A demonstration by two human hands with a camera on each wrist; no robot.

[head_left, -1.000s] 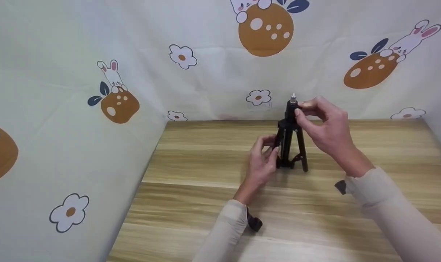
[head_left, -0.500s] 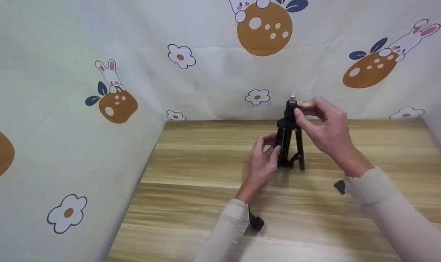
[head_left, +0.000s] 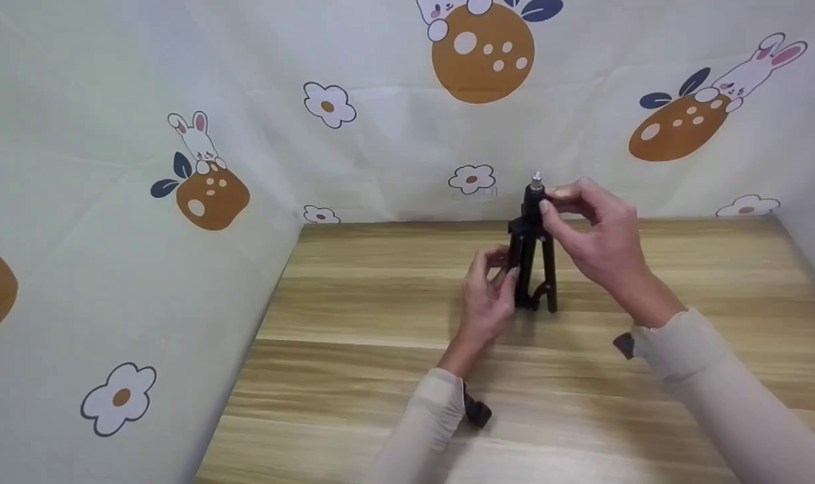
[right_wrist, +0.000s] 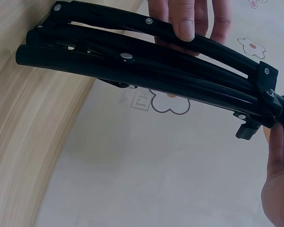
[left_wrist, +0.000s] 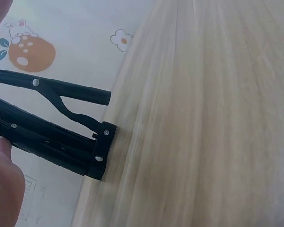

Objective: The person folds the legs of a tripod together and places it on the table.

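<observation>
A small black tripod (head_left: 529, 230), its legs nearly folded together, stands upright near the back of the table. A silver screw (head_left: 537, 181) tops it. The left hand (head_left: 488, 302) grips a leg from the left, thumb in front. High on the right side, the right hand (head_left: 602, 235) pinches the upper column between thumb and forefinger. In the left wrist view, one leg (left_wrist: 85, 93) is spread a little from the others, linked by a hinged brace (left_wrist: 68, 111). The right wrist view shows the left fingers (right_wrist: 183, 23) against the legs and a small knob (right_wrist: 246, 130) near the hub.
The wood-grain table (head_left: 353, 296) meets a pale cloth wall (head_left: 394, 134) printed with rabbits, oranges and flowers close behind the tripod. Cloth also lines the left side (head_left: 199, 296) and the right edge. Dark straps (head_left: 478, 411) show at both sleeves.
The whole view has shifted slightly. The tripod's right leg sits a little closer to the others, and the tripod has turned or shifted slightly left. Both hands keep their holds.
</observation>
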